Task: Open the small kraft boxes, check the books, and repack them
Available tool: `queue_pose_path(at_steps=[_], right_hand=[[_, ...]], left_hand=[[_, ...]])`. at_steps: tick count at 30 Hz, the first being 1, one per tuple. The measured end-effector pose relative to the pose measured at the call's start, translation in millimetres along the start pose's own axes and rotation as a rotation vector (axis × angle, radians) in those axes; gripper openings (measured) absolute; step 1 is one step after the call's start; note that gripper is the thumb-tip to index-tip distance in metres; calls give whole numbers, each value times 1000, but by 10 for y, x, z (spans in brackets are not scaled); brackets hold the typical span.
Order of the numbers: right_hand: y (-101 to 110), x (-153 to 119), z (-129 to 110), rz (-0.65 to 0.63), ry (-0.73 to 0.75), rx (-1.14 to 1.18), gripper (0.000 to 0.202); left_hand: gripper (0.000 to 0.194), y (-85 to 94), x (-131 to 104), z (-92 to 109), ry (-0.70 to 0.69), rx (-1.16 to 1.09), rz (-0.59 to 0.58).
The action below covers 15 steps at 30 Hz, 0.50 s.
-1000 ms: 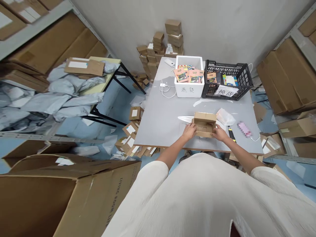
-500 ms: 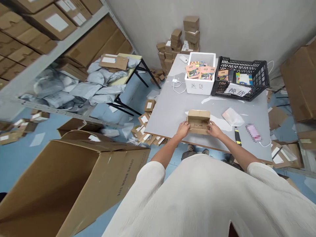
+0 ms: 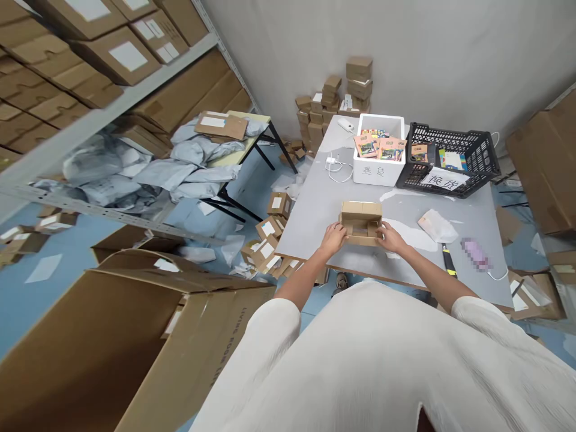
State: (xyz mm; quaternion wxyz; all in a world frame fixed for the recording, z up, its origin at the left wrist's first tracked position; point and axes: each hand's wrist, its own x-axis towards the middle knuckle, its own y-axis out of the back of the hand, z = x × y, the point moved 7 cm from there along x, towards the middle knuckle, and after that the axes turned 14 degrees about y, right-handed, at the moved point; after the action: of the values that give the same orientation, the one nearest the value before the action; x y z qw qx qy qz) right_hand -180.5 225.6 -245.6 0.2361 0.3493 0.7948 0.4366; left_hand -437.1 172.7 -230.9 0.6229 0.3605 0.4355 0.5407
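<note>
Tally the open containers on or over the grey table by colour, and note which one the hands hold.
Brown: 1, the cardboard box, held between the left hand and right hand
White: 1, the white box
Black: 1, the slotted crate
Total: 3

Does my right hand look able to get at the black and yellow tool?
Probably yes: the tool lies uncovered to your right, but your right hand would have to release the cardboard box.
</note>
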Motion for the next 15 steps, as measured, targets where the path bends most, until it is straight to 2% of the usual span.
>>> queue_pose_path(at_steps=[6, 15], right_hand=[[-19, 487, -277, 77, -14, -13, 36], [-118, 1096, -457, 136, -39, 22, 40]], left_hand=[[17, 304, 264, -450, -21, -16, 44], [24, 592, 574, -893, -29, -11, 95]])
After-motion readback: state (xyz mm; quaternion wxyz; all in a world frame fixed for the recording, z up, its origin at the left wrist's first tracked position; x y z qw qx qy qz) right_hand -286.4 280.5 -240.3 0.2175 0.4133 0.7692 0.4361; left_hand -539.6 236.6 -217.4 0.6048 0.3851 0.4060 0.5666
